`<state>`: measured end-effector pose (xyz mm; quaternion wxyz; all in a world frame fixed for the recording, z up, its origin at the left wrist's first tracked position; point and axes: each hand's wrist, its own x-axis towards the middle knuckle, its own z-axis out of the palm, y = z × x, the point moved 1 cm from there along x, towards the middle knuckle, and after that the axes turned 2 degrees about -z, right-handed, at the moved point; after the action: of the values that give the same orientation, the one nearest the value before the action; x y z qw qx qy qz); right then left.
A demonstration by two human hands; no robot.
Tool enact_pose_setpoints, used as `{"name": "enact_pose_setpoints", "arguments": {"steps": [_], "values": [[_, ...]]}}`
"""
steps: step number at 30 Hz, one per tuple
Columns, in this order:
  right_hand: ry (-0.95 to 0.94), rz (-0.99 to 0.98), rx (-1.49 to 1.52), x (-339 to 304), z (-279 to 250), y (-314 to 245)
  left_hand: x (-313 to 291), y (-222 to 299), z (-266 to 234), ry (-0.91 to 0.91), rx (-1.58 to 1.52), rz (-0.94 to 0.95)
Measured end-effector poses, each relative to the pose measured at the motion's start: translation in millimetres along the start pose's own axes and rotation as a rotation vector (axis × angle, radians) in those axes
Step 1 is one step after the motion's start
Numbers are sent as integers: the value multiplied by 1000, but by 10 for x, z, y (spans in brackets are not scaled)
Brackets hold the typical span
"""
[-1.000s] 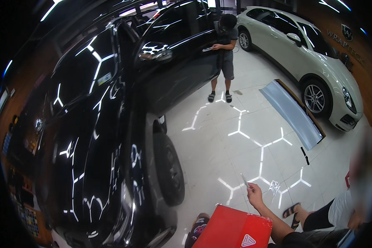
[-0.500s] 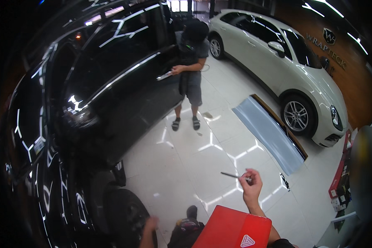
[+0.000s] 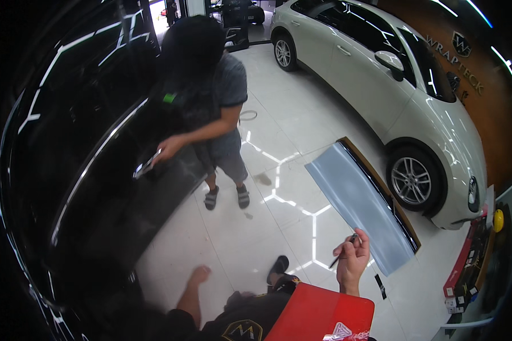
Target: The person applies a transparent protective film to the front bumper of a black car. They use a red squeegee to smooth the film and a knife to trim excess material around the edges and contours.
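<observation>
My right hand [image 3: 355,258] is raised to the right of my body, its fingers pinched on a slim dark pen-like tool [image 3: 341,254]. The tool slants down to the left from the fingertips; its exact kind does not show. Below that hand, a red panel [image 3: 318,312] with a white emblem covers part of my right forearm. My left hand [image 3: 199,276] hangs low over the pale floor beside the black car [image 3: 96,221]. Its fingers are too indistinct to tell whether it holds anything.
Ahead on the left, a co-worker [image 3: 210,102] leans at the black car, holding a flat silvery tool [image 3: 147,166]. A grey-blue sheet with a dark edge [image 3: 364,199] lies on the tiled floor. Beyond stands a white car [image 3: 381,96]. Boxes [image 3: 463,273] line the right side.
My view has swung closer to the co-worker, who appears larger and further left. In my right hand, the tool now points down instead of sideways. My left hand shows more fully.
</observation>
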<state>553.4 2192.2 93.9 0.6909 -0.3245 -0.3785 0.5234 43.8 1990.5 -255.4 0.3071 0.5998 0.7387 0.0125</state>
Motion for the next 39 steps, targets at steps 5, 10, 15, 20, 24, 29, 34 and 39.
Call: {"name": "enact_pose_setpoints", "arguments": {"steps": [5,10,15,20,24,29,34,39], "values": [[-253,311,-87,1836,648,710,956,1246,59,-575,-398,-266],[-776,634,-321,3632,1230,1998,2193,1853,-288,-186,-857,-500],[-999,663,-890,5329,731,3925,3861,1648,-594,-332,-377,-331],[-822,725,-1192,6766,-11,4529,4957,2123,-1404,-70,-828,-381],[-750,435,-1433,8019,-209,4972,5606,2584,-1888,3,-890,-430],[-1114,886,-1484,8950,752,5931,5600,3111,-1724,-153,-1020,-674],[-1349,618,-1607,10814,2371,7744,6998,3740,-2282,-111,-1367,-778],[-1639,289,-1252,11307,5662,8963,8046,3374,-3016,81,-1521,-797]]}}
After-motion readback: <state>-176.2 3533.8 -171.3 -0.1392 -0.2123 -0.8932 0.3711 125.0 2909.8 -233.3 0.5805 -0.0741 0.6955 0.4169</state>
